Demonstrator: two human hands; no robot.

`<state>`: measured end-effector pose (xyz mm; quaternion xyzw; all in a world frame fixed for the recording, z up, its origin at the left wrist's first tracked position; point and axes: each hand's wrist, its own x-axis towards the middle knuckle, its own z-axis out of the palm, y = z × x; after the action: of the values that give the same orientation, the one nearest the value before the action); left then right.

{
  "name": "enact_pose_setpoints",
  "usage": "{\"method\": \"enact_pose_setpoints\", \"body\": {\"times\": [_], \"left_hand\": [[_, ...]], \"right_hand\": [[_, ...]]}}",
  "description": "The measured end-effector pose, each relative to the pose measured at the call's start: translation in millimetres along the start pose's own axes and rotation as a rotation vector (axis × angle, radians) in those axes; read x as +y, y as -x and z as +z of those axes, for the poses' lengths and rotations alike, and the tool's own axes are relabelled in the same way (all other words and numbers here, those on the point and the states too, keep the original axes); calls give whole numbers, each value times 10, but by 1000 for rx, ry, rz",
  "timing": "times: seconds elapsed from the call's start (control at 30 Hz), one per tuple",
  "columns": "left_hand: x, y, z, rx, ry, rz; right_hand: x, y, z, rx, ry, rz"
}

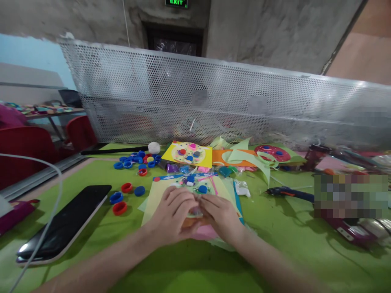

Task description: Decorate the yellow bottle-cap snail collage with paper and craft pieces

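Green worktop [275,228]: carries everything within reach, with a perforated metal screen [171,101] along its far edge.
Pale yellow sheet [154,197]: on the worktop directly under the hands, with blue and pink paper showing around its edges; its middle is partly covered by the fingers.
Caps on the sheet: a blue cap [202,189] sits on a speckled green patch just beyond the fingertips, with another blue one near it.
Left hand [175,213]: fingers bent over, thumb below; the grip is partly closed, but I cannot tell what, if anything, it has hold of.
Right hand [220,215]: fingertips drawn together close to the left ones; whether this grip pinches something small cannot be told.
Left of the sheet: loose red and blue caps [119,208], then a black oblong object [76,215] lying lengthwise.
Beyond the sheet: small clear packets [185,169], a bright yellow card [207,156] bearing several caps, and a heap of mostly blue caps [141,154] to its left.
Far right: pale green paper strips [244,156] partly over a red disc [284,157]; nearer lies a dark tool [290,193] with orange trim.
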<state>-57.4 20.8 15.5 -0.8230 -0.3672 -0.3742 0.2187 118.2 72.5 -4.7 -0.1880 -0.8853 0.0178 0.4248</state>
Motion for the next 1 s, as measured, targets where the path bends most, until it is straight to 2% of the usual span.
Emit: {"method": "enact_pose_setpoints", "body": {"times": [0.07, 0.17, 0.27, 0.6, 0.83, 1.0], "left_hand": [[-78, 19, 13, -5, 7, -69], [-183, 46, 42, -194, 59, -224], [-220, 69, 73, -313, 110, -271], [-176, 88, 115, -314, 31, -178], [-155, 78, 117, -217, -7, -128], [-83, 48, 88, -249, 13, -145]], "right_hand": [[46, 9, 8, 42, -34, 26], [110, 30, 35, 105, -61, 81], [139, 53, 53, 111, -75, 127], [105, 10, 10, 23, -143, 224], [78, -43, -25, -7, -193, 259], [2, -80, -33, -105, -343, 350]]}}
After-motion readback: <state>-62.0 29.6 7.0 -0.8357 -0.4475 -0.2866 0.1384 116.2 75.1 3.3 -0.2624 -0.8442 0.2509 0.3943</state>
